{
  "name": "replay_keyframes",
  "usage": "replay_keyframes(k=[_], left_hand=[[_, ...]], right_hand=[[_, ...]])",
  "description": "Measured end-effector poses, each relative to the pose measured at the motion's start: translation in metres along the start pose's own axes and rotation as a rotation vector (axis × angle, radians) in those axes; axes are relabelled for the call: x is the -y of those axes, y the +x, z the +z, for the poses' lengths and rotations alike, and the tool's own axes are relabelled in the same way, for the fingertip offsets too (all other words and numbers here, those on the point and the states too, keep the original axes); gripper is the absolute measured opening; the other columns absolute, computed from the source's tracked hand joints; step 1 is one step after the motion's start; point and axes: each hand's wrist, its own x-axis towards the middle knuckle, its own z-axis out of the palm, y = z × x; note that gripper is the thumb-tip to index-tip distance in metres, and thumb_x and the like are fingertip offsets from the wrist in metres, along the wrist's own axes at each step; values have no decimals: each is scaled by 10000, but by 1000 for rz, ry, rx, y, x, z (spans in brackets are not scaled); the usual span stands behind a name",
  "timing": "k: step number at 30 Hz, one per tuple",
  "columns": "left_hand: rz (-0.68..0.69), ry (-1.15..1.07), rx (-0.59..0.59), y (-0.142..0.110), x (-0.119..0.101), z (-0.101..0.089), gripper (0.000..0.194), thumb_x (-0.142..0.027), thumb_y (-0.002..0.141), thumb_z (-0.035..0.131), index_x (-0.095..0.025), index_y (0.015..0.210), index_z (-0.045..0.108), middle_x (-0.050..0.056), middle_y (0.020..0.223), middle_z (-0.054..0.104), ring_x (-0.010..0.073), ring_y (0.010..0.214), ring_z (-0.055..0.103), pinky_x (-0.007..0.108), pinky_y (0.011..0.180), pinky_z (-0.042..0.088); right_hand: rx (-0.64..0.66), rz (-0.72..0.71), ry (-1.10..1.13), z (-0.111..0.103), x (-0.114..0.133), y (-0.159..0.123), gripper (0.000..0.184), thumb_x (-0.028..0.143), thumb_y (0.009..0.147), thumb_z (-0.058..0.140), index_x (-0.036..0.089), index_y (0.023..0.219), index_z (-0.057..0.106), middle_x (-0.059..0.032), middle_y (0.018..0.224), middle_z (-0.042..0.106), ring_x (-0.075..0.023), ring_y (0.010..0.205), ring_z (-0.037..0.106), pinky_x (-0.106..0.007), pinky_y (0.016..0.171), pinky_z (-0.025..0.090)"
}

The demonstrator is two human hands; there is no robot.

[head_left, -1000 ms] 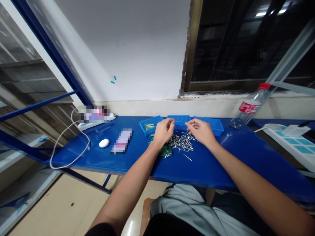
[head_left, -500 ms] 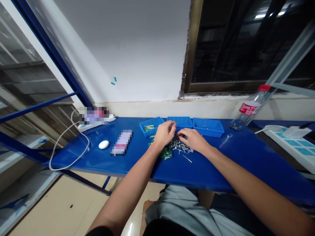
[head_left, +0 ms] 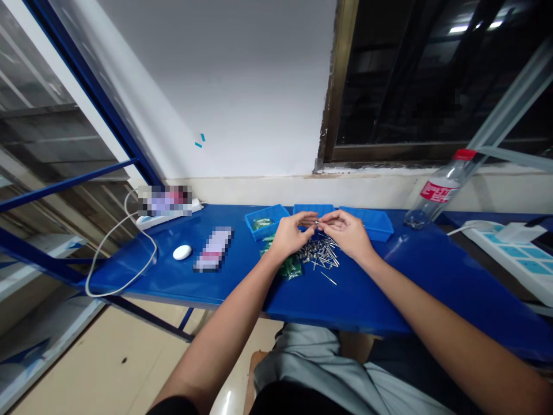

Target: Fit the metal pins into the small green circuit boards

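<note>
Above the heap, my left hand (head_left: 290, 235) and my right hand (head_left: 351, 235) meet at the fingertips. Between them is a small silver blind rivet (head_left: 317, 223), pinched by both; its far details are too small to make out. Just below lies a loose pile of blind rivets (head_left: 320, 253) with thin metal stems. One single rivet (head_left: 329, 279) rests apart, nearer the table's front edge. Green plastic packets (head_left: 292, 268) lie under and beside my left wrist, partly covered by it.
Three blue trays stand behind my hands: a left tray (head_left: 254, 235) with packets inside, a middle tray (head_left: 313, 208) and a right tray (head_left: 380, 225). A bottle (head_left: 436, 193), a power strip (head_left: 518, 253), a phone (head_left: 213, 249) and a white oval object (head_left: 182, 252) share the blue table (head_left: 345, 305).
My right hand has lifted from the pile with a blind rivet and met my left hand's fingertips. My left fingers have stretched out toward it. More of the pile shows.
</note>
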Motion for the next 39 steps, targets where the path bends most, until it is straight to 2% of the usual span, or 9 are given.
replay_keyframes(k=[6, 11, 14, 16, 19, 22, 26, 32, 39], left_hand=[[-44, -49, -23, -1, 6, 1, 473, -107, 941, 615, -219, 1401, 608, 75, 1152, 803, 228, 1086, 770, 433, 1028, 607], [-27, -139, -29, 0, 14, 5, 530, -95, 911, 635, -188, 1429, 574, 115, 1174, 777, 208, 1012, 780, 384, 951, 639], [-37, -194, -27, 0, 14, 6, 565, -87, 904, 629, -191, 1454, 548, 143, 1290, 733, 207, 1006, 784, 381, 960, 640], [-30, -202, -27, -1, 10, 6, 540, -136, 934, 627, -195, 1464, 541, 150, 1346, 708, 221, 1038, 780, 392, 976, 636], [-38, -159, -44, -1, 2, 5, 492, -257, 970, 649, -191, 1449, 563, 155, 1356, 706, 251, 1071, 770, 396, 939, 647], [-90, -52, -43, -2, -4, 3, 434, -393, 969, 682, -162, 1336, 668, 152, 1222, 770, 269, 1029, 779, 394, 901, 649], [-119, 56, 42, -2, -4, 1, 377, -493, 978, 652, -178, 1133, 791, 109, 1067, 818, 274, 945, 793, 369, 852, 644], [-120, 21, 25, -2, 6, 3, 271, -315, 974, 669, -150, 1161, 775, 104, 1052, 823, 246, 934, 804, 357, 863, 653], [-108, 112, -8, 0, 8, 2, 140, -163, 890, 754, -152, 1026, 782, 77, 963, 829, 216, 869, 807, 330, 849, 662]], right_hand=[[30, -63, -222, -2, -5, -2, 234, 407, 842, 779, 219, 930, 671, -72, 953, 770, -243, 905, 776, -434, 919, 643], [62, -203, -408, -2, -6, -4, 131, 326, 887, 702, 230, 975, 699, -71, 984, 757, -229, 854, 752, -419, 874, 648], [49, -248, -475, -1, -2, -5, 212, 270, 875, 675, 228, 1080, 705, -74, 985, 743, -223, 823, 728, -389, 802, 644], [29, -249, -497, 1, 2, -5, 268, 247, 861, 665, 219, 1123, 712, -75, 963, 727, -213, 780, 708, -363, 734, 631], [17, -250, -503, 2, 8, -5, 194, 247, 871, 641, 219, 1034, 742, -73, 936, 705, -201, 741, 682, -351, 704, 614], [4, -239, -454, 1, 9, -5, 135, 277, 892, 637, 226, 961, 741, -78, 973, 713, -206, 770, 692, -358, 740, 622], [21, -216, -423, -2, 6, -5, 148, 280, 890, 652, 224, 1001, 733, -85, 1043, 736, -207, 798, 707, -365, 774, 633], [44, -251, -465, -2, 5, -4, 156, 299, 926, 627, 225, 1021, 727, -83, 1048, 761, -229, 856, 735, -395, 805, 643], [20, -137, -393, -1, -3, -3, 183, 344, 893, 701, 216, 1024, 689, -79, 959, 769, -242, 871, 754, -389, 763, 646]])
